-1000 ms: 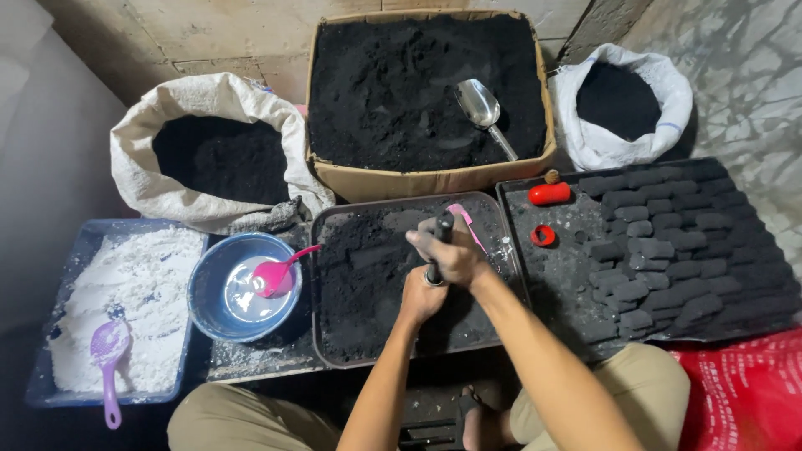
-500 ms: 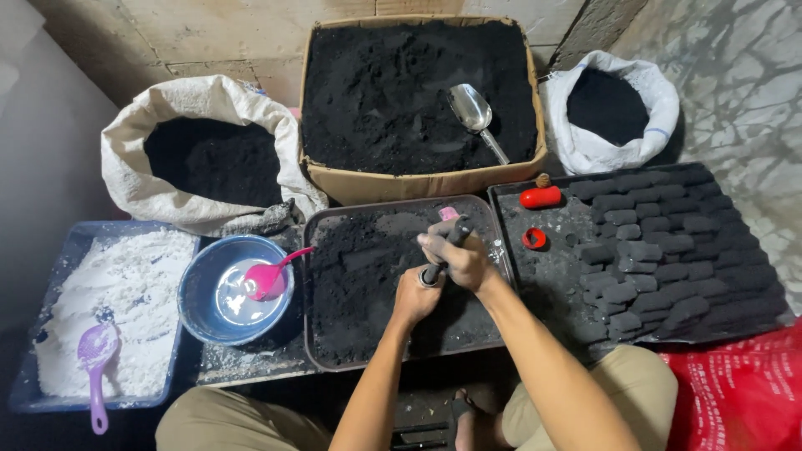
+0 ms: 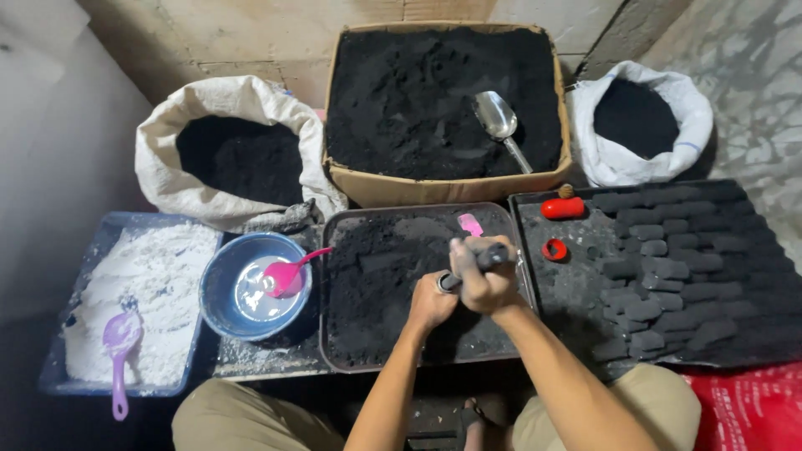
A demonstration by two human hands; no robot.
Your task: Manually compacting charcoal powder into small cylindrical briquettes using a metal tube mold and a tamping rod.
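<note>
- Both hands over the central dark tray [image 3: 334, 359], which is filled with black powder
- Right hand [image 3: 484, 280] closed around a short black tube mould [image 3: 478, 263], held nearly level, tilted up toward 2 o'clock
- Left hand [image 3: 430, 302] closed at the tube's lower end, at 8 o'clock from the right hand; cannot tell what its fingers press on
- Pink scraper [image 3: 470, 224] lies in the powder at 12 o'clock from the hands
- Right tray [image 3: 535, 334], 3 o'clock: many pressed black briquettes [image 3: 660, 267] laid in rows; bare patch remains on its near-left part, so judged partly filled, more pieces to go
- Red cylinder [image 3: 562, 208] and red ring [image 3: 554, 249] rest on that tray's left edge zone
- Supply looks ample: cardboard box [image 3: 368, 188] of black powder with metal scoop [image 3: 499, 121] at 12 o'clock, sacks either side
- At 9 o'clock: blue bowl [image 3: 219, 288] with pink spoon [image 3: 288, 274]; beyond it a bin of white powder [image 3: 154, 284] with purple scoop [image 3: 119, 351]
</note>
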